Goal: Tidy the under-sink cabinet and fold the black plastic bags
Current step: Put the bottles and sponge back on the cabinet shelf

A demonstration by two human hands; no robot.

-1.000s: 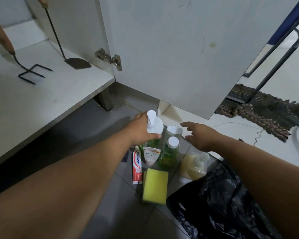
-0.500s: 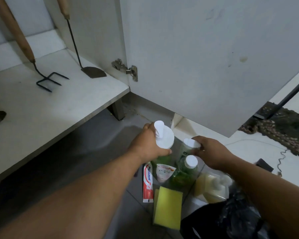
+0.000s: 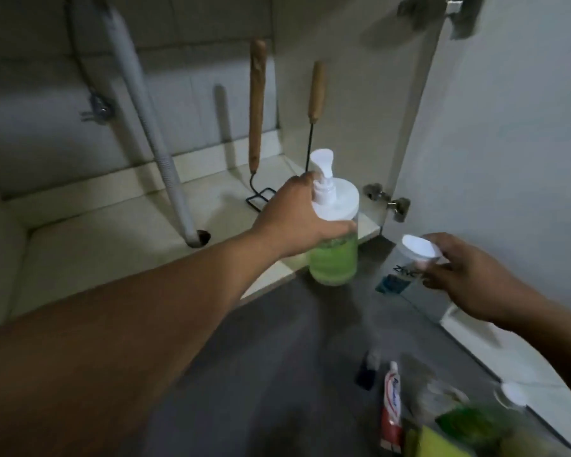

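My left hand [image 3: 297,219] grips a green pump bottle [image 3: 334,255] by its white top and holds it in the air at the front edge of the cabinet floor [image 3: 112,245]. Further right, my right hand [image 3: 459,275] holds a clear bottle with a white cap [image 3: 406,262], lifted beside the open cabinet door [image 3: 508,143]. No black plastic bag shows in this view.
Two wooden-handled tools [image 3: 256,103] lean at the cabinet's back right corner, and a grey drain hose [image 3: 152,133] runs down into a hole in its floor. On the grey tiles at the bottom right lie a toothpaste tube [image 3: 392,410], a green bottle [image 3: 475,420] and a yellow sponge [image 3: 432,443].
Both hands have lifted their bottles off the floor group and carried them up toward the cabinet. The view has swung up into the cabinet, and the black bag has left the frame.
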